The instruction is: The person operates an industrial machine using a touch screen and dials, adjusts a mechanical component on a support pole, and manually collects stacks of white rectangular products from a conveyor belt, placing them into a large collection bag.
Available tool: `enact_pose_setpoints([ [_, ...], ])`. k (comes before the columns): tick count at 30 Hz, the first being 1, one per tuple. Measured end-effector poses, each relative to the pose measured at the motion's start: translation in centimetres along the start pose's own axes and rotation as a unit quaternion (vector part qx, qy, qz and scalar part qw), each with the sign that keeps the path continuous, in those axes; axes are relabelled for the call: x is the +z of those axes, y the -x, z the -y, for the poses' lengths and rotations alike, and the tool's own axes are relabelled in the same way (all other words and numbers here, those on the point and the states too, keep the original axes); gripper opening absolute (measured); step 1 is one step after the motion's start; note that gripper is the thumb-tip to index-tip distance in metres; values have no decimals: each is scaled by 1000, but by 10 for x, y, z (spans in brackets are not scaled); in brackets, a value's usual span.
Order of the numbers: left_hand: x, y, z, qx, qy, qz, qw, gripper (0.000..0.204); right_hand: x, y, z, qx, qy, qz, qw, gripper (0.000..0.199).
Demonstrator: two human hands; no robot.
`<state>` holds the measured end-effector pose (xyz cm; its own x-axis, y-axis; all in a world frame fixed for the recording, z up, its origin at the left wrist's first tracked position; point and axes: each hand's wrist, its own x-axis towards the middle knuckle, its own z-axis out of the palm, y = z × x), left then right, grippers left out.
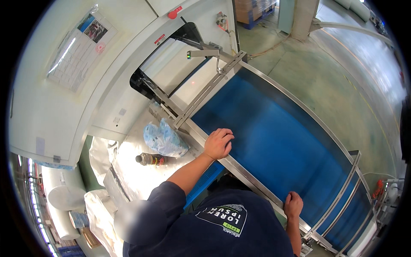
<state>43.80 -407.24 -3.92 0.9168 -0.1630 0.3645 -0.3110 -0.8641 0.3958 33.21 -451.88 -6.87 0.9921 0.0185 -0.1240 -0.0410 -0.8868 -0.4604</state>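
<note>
A wide blue conveyor belt (278,132) with metal side rails stretches before me. My left hand (219,143) rests over the near rail (239,169) at the belt's edge, fingers bent down and slightly apart, with no object in it. Farther right along that rail, my right hand (293,204) lies with its fingers curled in. I see nothing in its grasp, though the undersides of both hands are hidden. Left of my left hand sits a blue-and-white plastic bag (165,137). A dark bottle (152,159) lies on its side near the bag.
A white machine housing (107,85) stands at the left, its opening (171,68) facing the belt. One sensor arm (203,54) reaches over the belt's far end. A blue crate (205,177) is below my left forearm. White rolls (64,188) lie at far left.
</note>
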Motion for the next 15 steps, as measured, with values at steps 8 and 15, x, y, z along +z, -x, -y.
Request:
enact_pose_setpoints([
  [8,-2,-1,3,-12,5,5,1000,22,0,-1,4,0,-7,4,1000,18],
  [15,-3,-2,7,-20,19,10,1000,26,-1,-4,10,-35,52,12,998,15],
])
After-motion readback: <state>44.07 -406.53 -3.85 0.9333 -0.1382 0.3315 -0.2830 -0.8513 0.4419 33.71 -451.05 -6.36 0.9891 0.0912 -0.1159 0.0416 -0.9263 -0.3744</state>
